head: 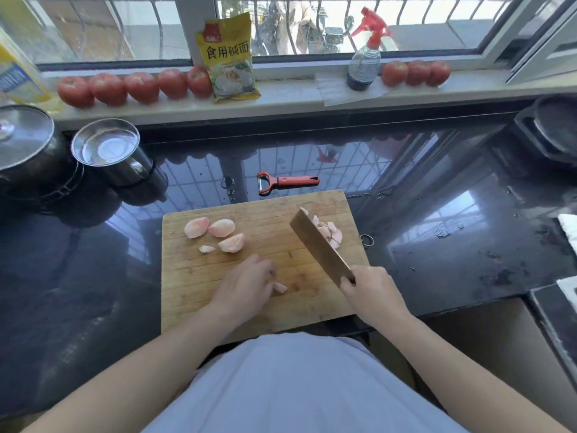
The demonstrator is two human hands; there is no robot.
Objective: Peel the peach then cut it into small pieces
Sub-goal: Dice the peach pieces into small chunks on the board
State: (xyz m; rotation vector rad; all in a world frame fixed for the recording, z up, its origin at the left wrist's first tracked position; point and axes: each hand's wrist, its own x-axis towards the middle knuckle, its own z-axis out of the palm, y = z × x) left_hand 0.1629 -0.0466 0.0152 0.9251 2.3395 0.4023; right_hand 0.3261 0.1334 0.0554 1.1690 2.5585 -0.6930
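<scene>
My left hand (246,284) curls its fingers over a peach piece (280,287) at board centre, my right hand (368,292) grips the cleaver (318,245); keep knuckles forward, wedges (215,232) wait at ten o'clock, cut bits (331,232) at two.

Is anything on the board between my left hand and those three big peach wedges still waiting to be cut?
Nothing visible blocks it. Between the left hand and the peach wedges is only bare cutting board.
</scene>
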